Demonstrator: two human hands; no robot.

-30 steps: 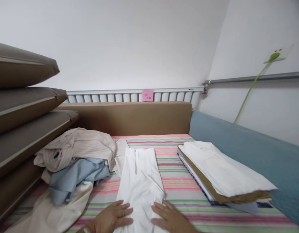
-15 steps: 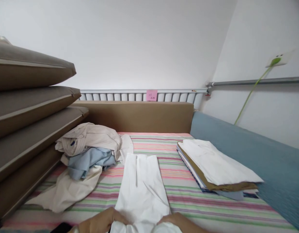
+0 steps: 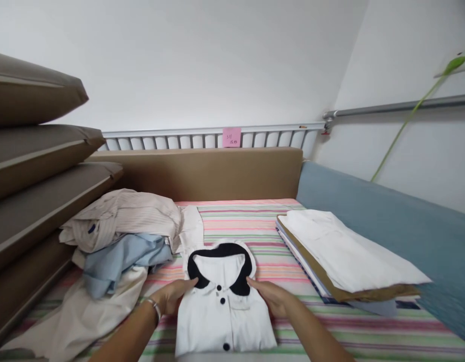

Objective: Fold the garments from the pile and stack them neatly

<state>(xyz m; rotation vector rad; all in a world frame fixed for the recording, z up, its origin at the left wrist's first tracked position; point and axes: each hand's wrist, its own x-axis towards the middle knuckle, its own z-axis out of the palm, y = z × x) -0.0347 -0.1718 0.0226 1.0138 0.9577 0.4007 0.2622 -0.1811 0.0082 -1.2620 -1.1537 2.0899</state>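
A folded white shirt [image 3: 205,327] with a black collar and black buttons lies front side up, near the front of the striped sheet. My left hand [image 3: 174,296], with a bracelet at the wrist, grips its left edge, thumb on the collar and fingers tucked out of sight. On the opposite edge, my right hand [image 3: 272,296] holds it the same way, thumb by the collar's right tip. To the right is a stack of folded clothes topped by a white garment [image 3: 341,251]. At left lie crumpled clothes: a striped shirt [image 3: 142,216], a light blue garment [image 3: 122,261] and a cream one [image 3: 85,317].
The striped sheet [image 3: 240,206] covers the bed. Stacked brown cushions [image 3: 39,186] rise at the left, a brown padded board [image 3: 209,173] runs along the back, and a blue padded side [image 3: 368,211] borders the right. A white radiator [image 3: 160,142] bears a pink note [image 3: 231,137].
The white shirt has been turned over and folded shorter; its black collar and buttons now show. Both hands have moved farther forward, to the collar's sides. The camera view has shifted slightly.
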